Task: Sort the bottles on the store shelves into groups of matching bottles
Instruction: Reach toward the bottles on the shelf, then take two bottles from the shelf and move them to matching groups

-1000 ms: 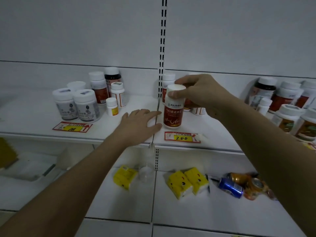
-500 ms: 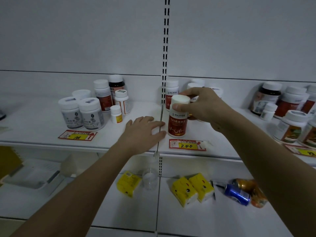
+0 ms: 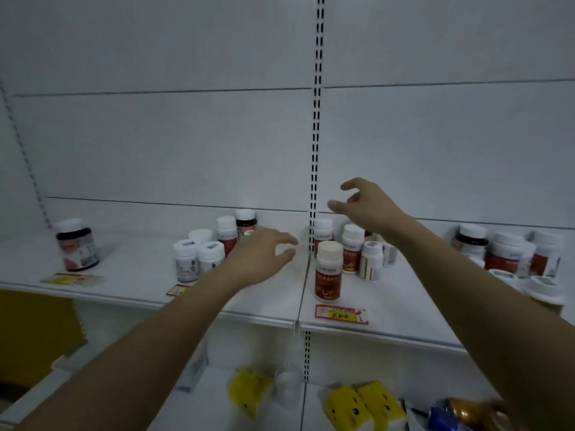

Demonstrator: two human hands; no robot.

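The shelf carries bottle clusters left and right. The right hand hovers above the rear bottles, fingers loosely spread, holding nothing. The left hand hangs relaxed over the shelf, empty. A red-labelled bottle stands upright, alone, near the front edge.

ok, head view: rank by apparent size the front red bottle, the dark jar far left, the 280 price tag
1. Red bottle and dark jar: look alike; bottle sits nearer, so unsure.
2. Price tag: smallest.
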